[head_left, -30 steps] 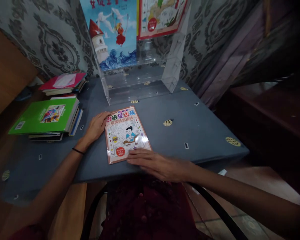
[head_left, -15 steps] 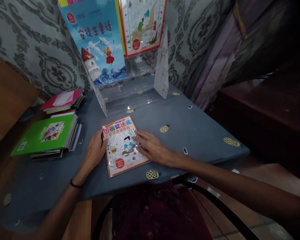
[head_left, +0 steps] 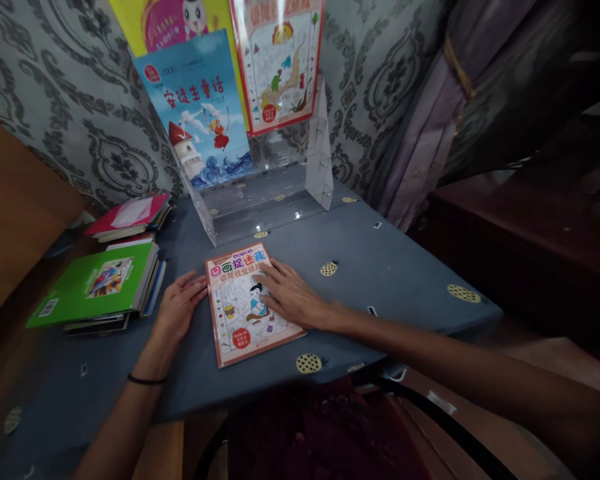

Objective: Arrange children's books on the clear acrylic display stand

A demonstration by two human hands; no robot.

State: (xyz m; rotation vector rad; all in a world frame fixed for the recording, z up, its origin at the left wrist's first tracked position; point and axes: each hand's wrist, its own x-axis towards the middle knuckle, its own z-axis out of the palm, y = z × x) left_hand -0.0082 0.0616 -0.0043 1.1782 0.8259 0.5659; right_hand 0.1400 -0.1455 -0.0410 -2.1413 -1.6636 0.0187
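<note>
A thin picture book (head_left: 240,308) with an orange-brown border lies face up on the table, its cover showing a seated figure in blue. My right hand (head_left: 295,297) rests flat over the book's right side, fingers stretched across the cover. Beside the book's left edge, my left hand (head_left: 180,310) lies on its side with the fingers extended; the fingertips are at the edge, and I cannot tell whether they touch it. Neither hand grips anything.
A clear acrylic stand (head_left: 320,153) at the back holds a blue storybook (head_left: 200,113), a yellow book (head_left: 167,20) and a red-edged book (head_left: 280,73). To the left are stacks topped by a green book (head_left: 87,283) and a pink book (head_left: 130,215). A patterned cloth (head_left: 395,280) covers the table.
My left hand has drawn back slightly to the left, off the book's edge. My right hand still lies on the cover. The view has tilted up a little, showing more of the displayed books.
</note>
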